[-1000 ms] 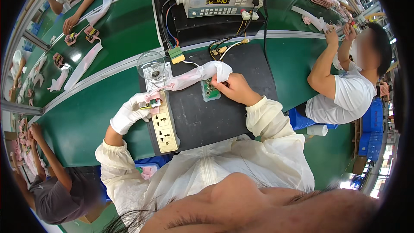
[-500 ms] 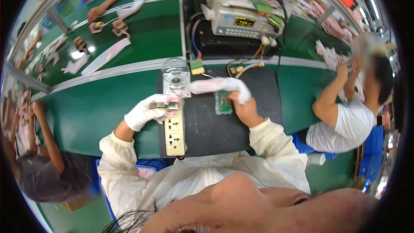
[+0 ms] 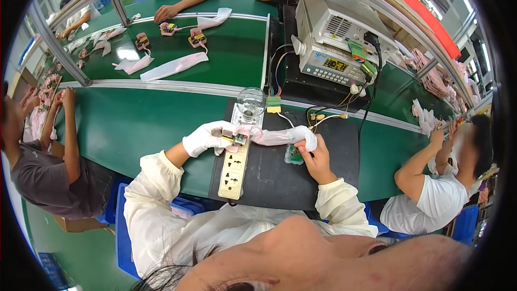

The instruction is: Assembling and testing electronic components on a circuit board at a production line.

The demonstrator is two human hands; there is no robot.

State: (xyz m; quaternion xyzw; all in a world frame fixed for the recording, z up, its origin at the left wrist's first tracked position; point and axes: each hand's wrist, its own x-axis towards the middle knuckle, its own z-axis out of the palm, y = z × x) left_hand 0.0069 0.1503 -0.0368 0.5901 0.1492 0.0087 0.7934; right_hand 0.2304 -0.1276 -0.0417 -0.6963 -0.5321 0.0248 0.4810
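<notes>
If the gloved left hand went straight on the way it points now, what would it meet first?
The left hand points right along the mat, so it would probably first meet the pink bag that the right hand holds; depth is unclear.

An electronics assembly line: green conveyor belt [image 3: 161, 124], bench test instrument [image 3: 336, 48], seated workers.

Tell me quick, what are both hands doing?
Left hand: white-gloved, closed on a small pink plug-in part at the cream power strip.
Right hand: bare, closed on a pinkish-white plastic bag.
</notes>
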